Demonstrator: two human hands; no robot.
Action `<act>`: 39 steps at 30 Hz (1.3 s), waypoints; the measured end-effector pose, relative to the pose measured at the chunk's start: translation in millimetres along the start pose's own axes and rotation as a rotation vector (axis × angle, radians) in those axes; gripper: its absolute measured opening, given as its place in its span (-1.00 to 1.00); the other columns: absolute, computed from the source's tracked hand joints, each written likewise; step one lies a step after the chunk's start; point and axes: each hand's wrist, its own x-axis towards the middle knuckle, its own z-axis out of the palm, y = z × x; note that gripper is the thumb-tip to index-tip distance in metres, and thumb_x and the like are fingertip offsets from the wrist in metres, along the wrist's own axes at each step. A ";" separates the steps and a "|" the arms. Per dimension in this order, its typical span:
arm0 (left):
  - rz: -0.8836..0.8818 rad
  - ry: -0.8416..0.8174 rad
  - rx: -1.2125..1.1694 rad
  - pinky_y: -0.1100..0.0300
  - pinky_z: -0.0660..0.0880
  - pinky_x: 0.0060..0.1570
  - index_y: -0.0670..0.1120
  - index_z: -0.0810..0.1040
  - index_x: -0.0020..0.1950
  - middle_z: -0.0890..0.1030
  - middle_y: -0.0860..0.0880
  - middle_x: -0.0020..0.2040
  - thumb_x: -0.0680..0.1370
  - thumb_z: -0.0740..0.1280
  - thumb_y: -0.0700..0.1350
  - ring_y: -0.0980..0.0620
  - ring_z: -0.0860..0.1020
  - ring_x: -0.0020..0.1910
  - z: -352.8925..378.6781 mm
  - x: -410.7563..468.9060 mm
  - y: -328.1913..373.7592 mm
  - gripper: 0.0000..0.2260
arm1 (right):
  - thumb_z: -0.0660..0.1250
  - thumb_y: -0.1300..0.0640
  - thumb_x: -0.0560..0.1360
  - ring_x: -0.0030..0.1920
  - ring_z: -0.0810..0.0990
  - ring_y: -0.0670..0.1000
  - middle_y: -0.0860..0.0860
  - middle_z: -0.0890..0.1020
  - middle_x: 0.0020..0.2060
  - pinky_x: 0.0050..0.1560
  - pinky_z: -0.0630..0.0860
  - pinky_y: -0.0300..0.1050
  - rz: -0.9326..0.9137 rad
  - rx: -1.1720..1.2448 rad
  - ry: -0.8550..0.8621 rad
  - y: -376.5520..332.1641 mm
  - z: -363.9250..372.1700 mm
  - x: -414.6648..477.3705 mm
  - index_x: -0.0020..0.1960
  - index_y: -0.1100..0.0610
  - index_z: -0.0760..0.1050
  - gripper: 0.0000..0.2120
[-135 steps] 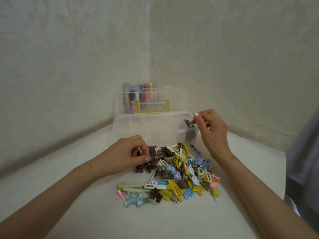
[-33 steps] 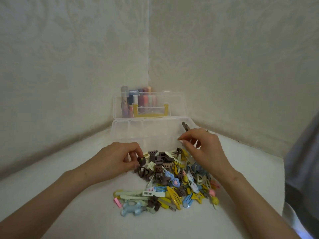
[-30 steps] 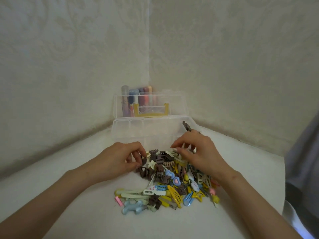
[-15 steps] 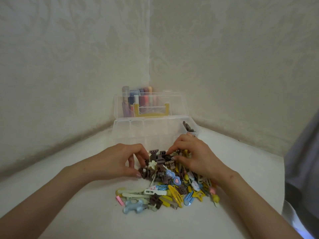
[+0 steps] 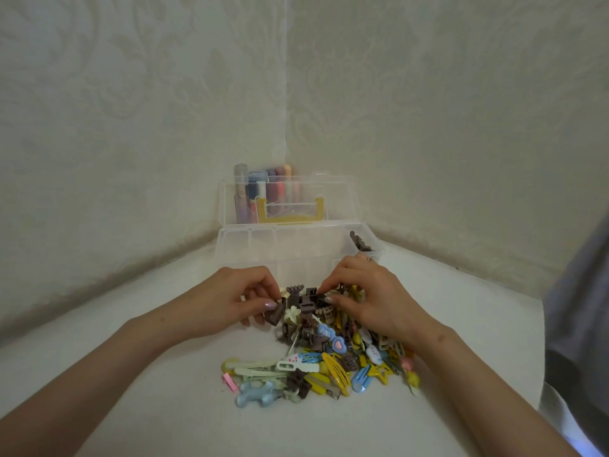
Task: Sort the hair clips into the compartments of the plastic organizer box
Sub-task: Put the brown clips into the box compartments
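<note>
While the left hand (image 5: 230, 301) pinches a brown clip (image 5: 275, 314), right hand (image 5: 374, 303) (fingertips (image 5: 333, 300) in pile (image 5: 333, 371)) hides its grip.

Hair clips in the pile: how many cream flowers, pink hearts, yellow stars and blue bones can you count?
cream flower clip: 1
pink heart clip: 1
yellow star clip: 1
blue bone-shaped clip: 1
Total: 4

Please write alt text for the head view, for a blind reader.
A left hand pinches a brown clip and a right hand picks in a pile of hair clips on a white table. Behind, an open organizer box holds brown clips in its rightmost compartment.
</note>
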 end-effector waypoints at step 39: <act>0.121 -0.092 0.139 0.48 0.32 -0.16 0.13 0.56 -0.02 0.49 0.12 -0.08 0.42 0.43 0.02 0.19 0.46 -0.11 15.0 -2.7 15.7 -0.84 | 0.29 -0.01 0.46 -0.11 0.44 -0.03 -0.09 0.57 -0.19 -0.16 0.38 -0.19 0.052 0.034 0.476 3.4 -5.1 8.5 -0.13 0.05 0.59 -0.84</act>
